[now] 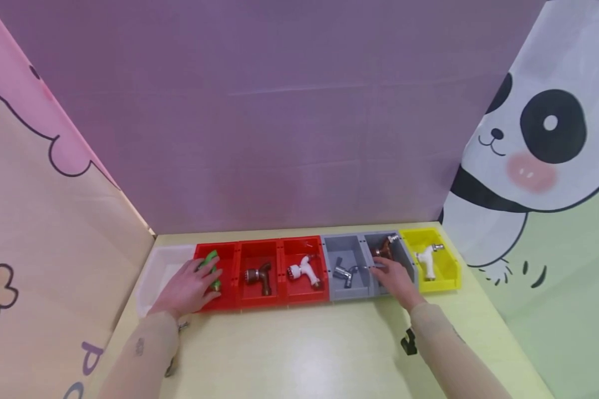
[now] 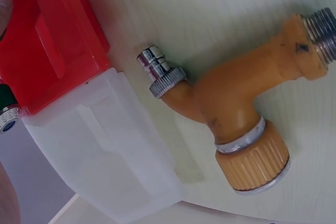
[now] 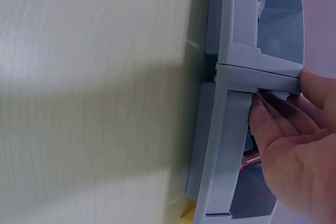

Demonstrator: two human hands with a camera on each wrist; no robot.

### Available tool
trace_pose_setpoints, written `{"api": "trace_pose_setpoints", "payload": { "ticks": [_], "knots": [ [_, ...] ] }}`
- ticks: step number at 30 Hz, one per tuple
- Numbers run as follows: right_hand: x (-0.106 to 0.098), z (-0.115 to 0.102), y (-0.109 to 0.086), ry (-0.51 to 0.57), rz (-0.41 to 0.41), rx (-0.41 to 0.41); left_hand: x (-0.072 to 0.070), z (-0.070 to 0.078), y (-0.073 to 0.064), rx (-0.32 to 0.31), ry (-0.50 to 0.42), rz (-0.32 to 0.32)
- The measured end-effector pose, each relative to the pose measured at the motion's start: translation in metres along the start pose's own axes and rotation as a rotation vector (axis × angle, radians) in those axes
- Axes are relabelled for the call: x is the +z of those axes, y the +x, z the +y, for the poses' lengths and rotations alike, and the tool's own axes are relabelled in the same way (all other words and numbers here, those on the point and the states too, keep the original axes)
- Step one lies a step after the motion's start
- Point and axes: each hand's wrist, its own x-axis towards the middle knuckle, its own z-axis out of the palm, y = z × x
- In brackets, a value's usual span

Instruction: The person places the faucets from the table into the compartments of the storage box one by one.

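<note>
My left hand [image 1: 192, 284] is at the leftmost red bin [image 1: 229, 299], with its fingers over a green tap [image 1: 211, 256]. The tap's green and metal end [image 2: 8, 109] shows at the bin's rim in the left wrist view; most of it is hidden by the hand. My right hand [image 1: 394, 277] is at the right-hand grey bin [image 3: 223, 129], its thumb and fingers pinching the wall shared with the neighbouring grey bin. A brown tap [image 1: 385, 249] with a metal spout lies in that bin, partly behind the hand.
Other bins hold a dark brown tap [image 1: 260, 277], two white taps [image 1: 306, 270] and a chrome tap [image 1: 346, 272]. A translucent white bin [image 2: 105, 150] stands at the left end. An orange tap [image 2: 231, 87] lies on the table below the left forearm, a black object [image 1: 409, 342] by the right.
</note>
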Motion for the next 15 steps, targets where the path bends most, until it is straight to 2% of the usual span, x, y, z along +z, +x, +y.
{"api": "trace_pose_setpoints", "payload": {
  "ticks": [10,15],
  "knots": [
    [0.0,0.0,0.0,0.006,-0.002,0.01,0.003,0.001,0.008,-0.004,-0.008,-0.035],
    [0.0,0.0,0.0,0.012,-0.002,0.011,0.003,0.002,0.011,-0.002,-0.009,-0.027]
  ]
}}
